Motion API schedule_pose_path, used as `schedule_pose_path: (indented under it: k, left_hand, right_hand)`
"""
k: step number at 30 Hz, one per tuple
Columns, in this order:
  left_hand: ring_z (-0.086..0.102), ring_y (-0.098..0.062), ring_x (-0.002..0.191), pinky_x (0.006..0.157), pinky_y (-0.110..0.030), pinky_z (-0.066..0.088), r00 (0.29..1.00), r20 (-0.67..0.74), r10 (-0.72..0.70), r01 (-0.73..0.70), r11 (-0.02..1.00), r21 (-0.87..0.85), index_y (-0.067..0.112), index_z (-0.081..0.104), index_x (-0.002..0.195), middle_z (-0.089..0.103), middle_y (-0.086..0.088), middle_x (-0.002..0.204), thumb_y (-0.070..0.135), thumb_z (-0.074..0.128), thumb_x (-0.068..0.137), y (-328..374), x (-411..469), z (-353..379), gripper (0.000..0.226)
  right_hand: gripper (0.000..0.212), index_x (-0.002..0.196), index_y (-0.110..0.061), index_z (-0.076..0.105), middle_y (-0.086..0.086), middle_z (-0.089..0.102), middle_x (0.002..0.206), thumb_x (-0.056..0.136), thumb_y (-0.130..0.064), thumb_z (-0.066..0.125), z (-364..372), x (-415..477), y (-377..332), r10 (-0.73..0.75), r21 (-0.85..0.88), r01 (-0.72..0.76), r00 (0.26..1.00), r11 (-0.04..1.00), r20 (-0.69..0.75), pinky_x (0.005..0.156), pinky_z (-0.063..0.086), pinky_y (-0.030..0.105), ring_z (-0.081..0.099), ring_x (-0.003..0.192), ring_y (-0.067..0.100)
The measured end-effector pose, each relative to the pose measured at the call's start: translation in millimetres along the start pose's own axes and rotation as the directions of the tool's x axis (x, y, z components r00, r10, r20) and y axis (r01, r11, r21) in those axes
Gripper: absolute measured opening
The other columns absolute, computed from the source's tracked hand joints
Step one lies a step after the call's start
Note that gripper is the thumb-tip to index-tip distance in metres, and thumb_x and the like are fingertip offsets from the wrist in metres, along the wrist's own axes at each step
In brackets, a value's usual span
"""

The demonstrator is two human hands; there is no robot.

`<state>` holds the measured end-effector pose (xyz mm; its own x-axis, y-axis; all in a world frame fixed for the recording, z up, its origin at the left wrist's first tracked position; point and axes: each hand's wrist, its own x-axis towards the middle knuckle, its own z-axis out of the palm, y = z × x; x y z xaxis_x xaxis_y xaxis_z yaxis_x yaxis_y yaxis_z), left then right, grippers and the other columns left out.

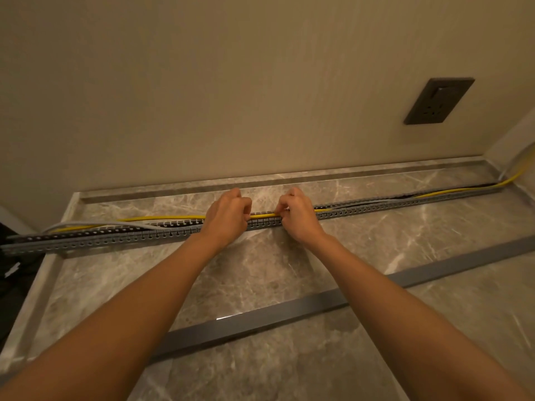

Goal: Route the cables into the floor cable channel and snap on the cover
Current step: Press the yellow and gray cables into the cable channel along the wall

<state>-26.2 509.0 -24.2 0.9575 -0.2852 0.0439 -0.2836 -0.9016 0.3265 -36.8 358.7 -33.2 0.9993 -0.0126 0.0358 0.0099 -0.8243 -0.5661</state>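
**Both hands on the yellow cable at the channel's middle**

We see the slotted grey cable channel (115, 237) lying on the marble floor (260, 270) near the wall. The left hand (227, 214) and right hand (298, 214) pinch the yellow cable (162, 218) with curled fingers over the channel. A grey cable (86, 224) runs alongside. The grey cover (289, 312) lies apart, nearer us.
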Motion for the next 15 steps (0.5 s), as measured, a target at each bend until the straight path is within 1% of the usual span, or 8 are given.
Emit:
schedule_pose_path:
  k: [2,4,6,8,11,12,13,15]
  left_hand:
    - [0.055,-0.03,0.1,0.071,-0.035,0.039,1.0,-0.008,0.0,0.0,1.0,0.031,0.006,0.064,0.098,0.059,-0.012,0.107,0.007,0.055,0.09,2.8,-1.5,1.0,0.012]
    - [0.056,-0.03,0.102,0.078,-0.036,0.041,0.999,0.009,0.05,-0.051,0.988,0.144,0.009,0.063,0.104,0.06,-0.01,0.11,0.005,0.051,0.09,7.4,-2.1,0.1,0.019]
    - [0.057,-0.031,0.103,0.085,-0.037,0.04,0.988,0.08,0.13,-0.146,0.956,0.253,0.009,0.062,0.109,0.062,-0.011,0.111,0.003,0.046,0.09,10.7,-3.1,0.0,0.026]
    - [0.058,-0.032,0.104,0.085,-0.039,0.042,0.974,0.153,0.166,-0.204,0.939,0.277,0.011,0.062,0.114,0.064,-0.011,0.112,0.005,0.046,0.091,7.7,-3.6,2.9,0.029]
    - [0.06,-0.03,0.104,0.083,-0.038,0.047,0.974,0.169,0.154,-0.185,0.965,0.188,0.018,0.059,0.125,0.066,-0.011,0.114,0.008,0.049,0.093,-2.4,-6.0,4.9,0.035]
    - [0.059,-0.03,0.105,0.084,-0.038,0.047,0.974,0.164,0.154,-0.177,0.974,0.141,0.017,0.058,0.127,0.065,-0.012,0.114,0.006,0.049,0.092,-4.5,-8.1,5.1,0.037]
    - [0.059,-0.032,0.105,0.085,-0.038,0.047,0.977,0.144,0.159,-0.172,0.982,0.082,0.014,0.058,0.127,0.065,-0.014,0.114,0.002,0.049,0.092,-6.1,-10.5,4.8,0.038]
    - [0.059,-0.037,0.103,0.086,-0.041,0.047,0.988,0.053,0.144,-0.141,0.988,-0.065,0.003,0.061,0.122,0.063,-0.02,0.111,-0.006,0.048,0.09,-9.1,-16.1,1.1,0.036]
  right_hand:
    - [0.021,0.088,0.006,0.068,0.021,0.061,0.103,0.082,0.01,0.049,-2.8,-2.2,2.4,-0.005,-0.029,0.004,1.0,1.0,-0.013,0.078,0.038,0.028,0.056,0.098,0.032]
    - [0.025,0.093,0.003,0.071,0.019,0.065,0.102,0.083,0.006,0.048,-5.6,-7.4,4.3,-0.019,-0.031,0.018,0.999,0.999,-0.026,0.084,0.043,0.032,0.059,0.097,0.031]
    - [0.026,0.099,0.001,0.071,0.02,0.066,0.102,0.083,0.002,0.05,-6.8,-11.5,5.3,-0.038,-0.058,0.037,0.999,0.998,-0.014,0.087,0.043,0.033,0.059,0.098,0.032]
    - [0.027,0.103,-0.001,0.071,0.02,0.066,0.102,0.085,-0.003,0.051,-6.1,-13.0,6.2,-0.049,-0.121,0.049,0.999,0.991,0.007,0.092,0.039,0.036,0.055,0.103,0.033]
    - [0.028,0.107,-0.007,0.07,0.017,0.063,0.107,0.086,-0.006,0.052,-7.1,-14.9,5.3,-0.035,-0.177,0.037,0.999,0.983,0.014,0.098,0.033,0.036,0.047,0.109,0.032]
    - [0.029,0.109,-0.008,0.069,0.017,0.061,0.108,0.086,-0.006,0.052,-8.0,-16.0,4.7,-0.035,-0.177,0.038,0.999,0.983,0.02,0.099,0.033,0.037,0.047,0.109,0.032]
    - [0.031,0.112,-0.009,0.068,0.016,0.06,0.109,0.086,-0.006,0.051,-9.1,-17.0,4.2,-0.031,-0.178,0.036,0.999,0.983,0.032,0.101,0.033,0.038,0.048,0.109,0.033]
    - [0.035,0.116,-0.011,0.066,0.016,0.06,0.114,0.085,-0.007,0.048,-11.9,-18.3,1.4,-0.009,-0.207,0.022,0.998,0.978,0.065,0.107,0.029,0.042,0.05,0.11,0.034]
